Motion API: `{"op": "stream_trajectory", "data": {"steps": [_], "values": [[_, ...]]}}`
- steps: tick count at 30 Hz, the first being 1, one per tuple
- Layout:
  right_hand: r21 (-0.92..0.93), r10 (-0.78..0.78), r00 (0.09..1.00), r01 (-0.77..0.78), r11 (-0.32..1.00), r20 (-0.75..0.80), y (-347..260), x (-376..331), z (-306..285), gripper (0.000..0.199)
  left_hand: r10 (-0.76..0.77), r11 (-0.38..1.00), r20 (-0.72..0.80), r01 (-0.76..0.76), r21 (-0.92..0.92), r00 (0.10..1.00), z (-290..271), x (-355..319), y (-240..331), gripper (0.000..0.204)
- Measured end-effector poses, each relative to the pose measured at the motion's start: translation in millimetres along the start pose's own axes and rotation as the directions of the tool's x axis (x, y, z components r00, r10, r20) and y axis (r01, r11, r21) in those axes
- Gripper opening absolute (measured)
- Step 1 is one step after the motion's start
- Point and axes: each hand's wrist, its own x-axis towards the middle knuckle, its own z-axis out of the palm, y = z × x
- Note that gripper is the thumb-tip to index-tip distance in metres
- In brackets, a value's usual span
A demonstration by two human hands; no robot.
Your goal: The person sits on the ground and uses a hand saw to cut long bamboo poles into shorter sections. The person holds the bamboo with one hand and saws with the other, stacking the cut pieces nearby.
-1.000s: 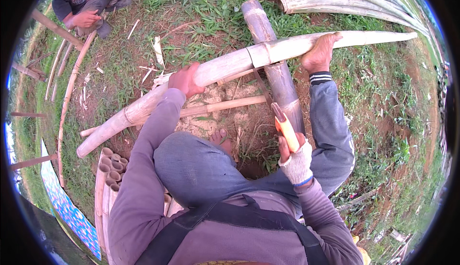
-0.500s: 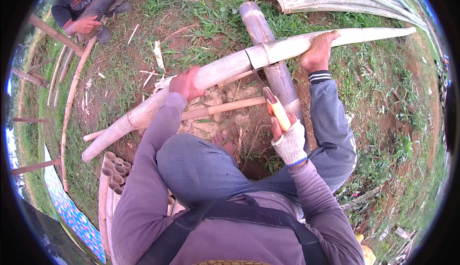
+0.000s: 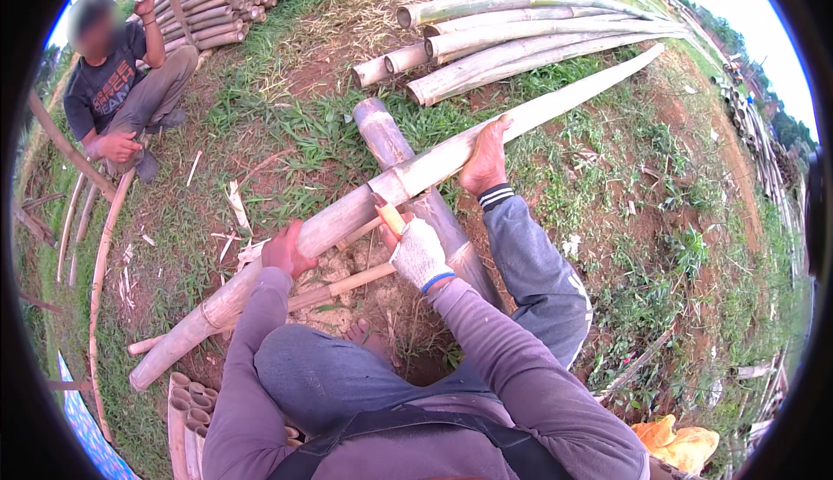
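Pale bamboo pole (image 3: 334,222), head view: lay on a slant across a darker log (image 3: 384,136), just in front of my bent legs. Writing first: several stacked lines of block letters, reddish above and paler below, on the dark shirt (image 3: 106,90) of a seated co-worker at upper left. Whitish marks on my right trouser leg (image 3: 534,246) were too blurred to tell.

Pole axis: lower left to upper right. Thick end sat low on my left, thin tip pointed away to my right. Log axis ran the other way, upper left to lower right, so the two crossed.

Left hand (image 3: 289,250), bare: fingers wrapped round the pole, left of the crossing. Right hand (image 3: 418,253), knit glove: fingers closed on the orange handle of a saw (image 3: 391,217), which pointed up-left at the pole. Its dark blade met the pole's near side just left of the log; most of it was hidden, couldn't tell cut depth. Right foot (image 3: 488,161) pressed on the pole beyond the log.
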Motion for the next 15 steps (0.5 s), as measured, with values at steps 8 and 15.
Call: {"op": "stream_trajectory", "data": {"steps": [8,15], "values": [[0.254,0.031,0.999,-0.038,0.967,0.03,-13,-23,-27,0.045,0.009,1.0,0.0,-0.009,0.024,1.0,4,-1,3,0.104],[0.1,0.019,1.0,-0.021,0.995,0.021,-8,-18,-17,0.033,0.0,1.0,0.013,0.0,0.007,1.0,5,-2,2,0.102]]}}
